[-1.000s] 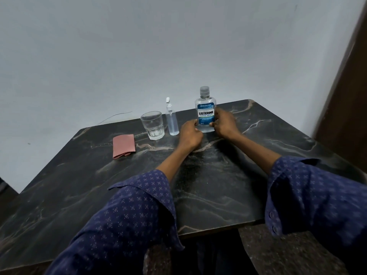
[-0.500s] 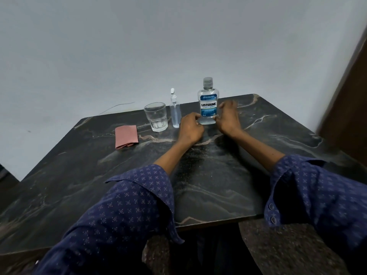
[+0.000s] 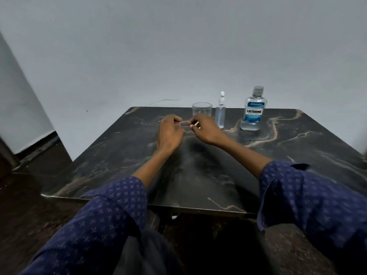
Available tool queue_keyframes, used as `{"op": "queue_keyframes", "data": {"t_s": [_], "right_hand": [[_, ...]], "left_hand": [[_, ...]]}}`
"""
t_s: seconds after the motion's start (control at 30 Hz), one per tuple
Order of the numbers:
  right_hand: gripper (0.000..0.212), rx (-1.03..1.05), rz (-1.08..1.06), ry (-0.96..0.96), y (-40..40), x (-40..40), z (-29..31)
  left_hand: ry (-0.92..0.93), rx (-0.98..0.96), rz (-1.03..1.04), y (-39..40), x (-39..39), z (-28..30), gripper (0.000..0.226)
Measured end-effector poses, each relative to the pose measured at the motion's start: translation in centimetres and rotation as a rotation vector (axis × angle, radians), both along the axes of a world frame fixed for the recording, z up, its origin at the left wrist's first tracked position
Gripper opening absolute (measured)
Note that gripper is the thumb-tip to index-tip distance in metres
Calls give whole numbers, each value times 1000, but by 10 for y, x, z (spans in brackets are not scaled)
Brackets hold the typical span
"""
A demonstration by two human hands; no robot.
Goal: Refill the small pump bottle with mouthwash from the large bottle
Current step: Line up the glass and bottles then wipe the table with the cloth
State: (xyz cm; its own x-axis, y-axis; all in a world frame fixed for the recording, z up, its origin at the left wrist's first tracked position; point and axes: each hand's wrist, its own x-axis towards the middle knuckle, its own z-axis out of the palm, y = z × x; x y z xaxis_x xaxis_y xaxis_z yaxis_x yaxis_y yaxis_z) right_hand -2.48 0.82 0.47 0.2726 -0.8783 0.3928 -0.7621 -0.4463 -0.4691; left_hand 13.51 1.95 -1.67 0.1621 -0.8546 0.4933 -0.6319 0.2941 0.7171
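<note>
The large mouthwash bottle stands capped at the back right of the dark marble table, with clear liquid and a blue label. To its left stands the small pump bottle, its white pump top on. My left hand and right hand are left of both bottles, in front of the glass, touching neither bottle. Their fingertips pinch a small pale strip stretched between them; I cannot tell what it is.
An empty clear glass stands just behind my hands, next to the pump bottle. A grey wall rises close behind the table. The table's front edge is near my lap, and dark floor shows to the left.
Both hands let go of the large bottle and moved left, in front of the glass, pinching a small strip. The view swung left; the pink cloth no longer shows.
</note>
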Motion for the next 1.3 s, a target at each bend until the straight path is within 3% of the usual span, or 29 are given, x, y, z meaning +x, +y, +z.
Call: {"op": "queue_keyframes", "data": {"t_s": [0.23, 0.33, 0.57, 0.8, 0.9, 1.0, 1.1, 1.3], "right_hand": [[65, 184, 107, 307, -30, 70, -21], [56, 209, 111, 414, -37, 85, -25], [39, 30, 69, 410, -9, 84, -27], [34, -127, 1, 433, 88, 104, -23], [51, 50, 72, 269, 112, 123, -23], [70, 228, 151, 374, 113, 148, -40], [71, 167, 80, 420, 104, 167, -54], [62, 284, 83, 461, 78, 154, -41]], "left_hand": [[-16, 72, 81, 2, 71, -14, 44], [-38, 80, 55, 2, 84, -16, 46], [-103, 94, 19, 8, 100, -20, 44], [-215, 118, -7, 31, 122, -21, 36], [-220, 126, -24, 43, 131, -24, 34], [-164, 106, -14, 53, 139, -28, 34], [-118, 71, 8, 62, 146, -34, 32], [-144, 102, -80, 63, 134, -35, 33]]}}
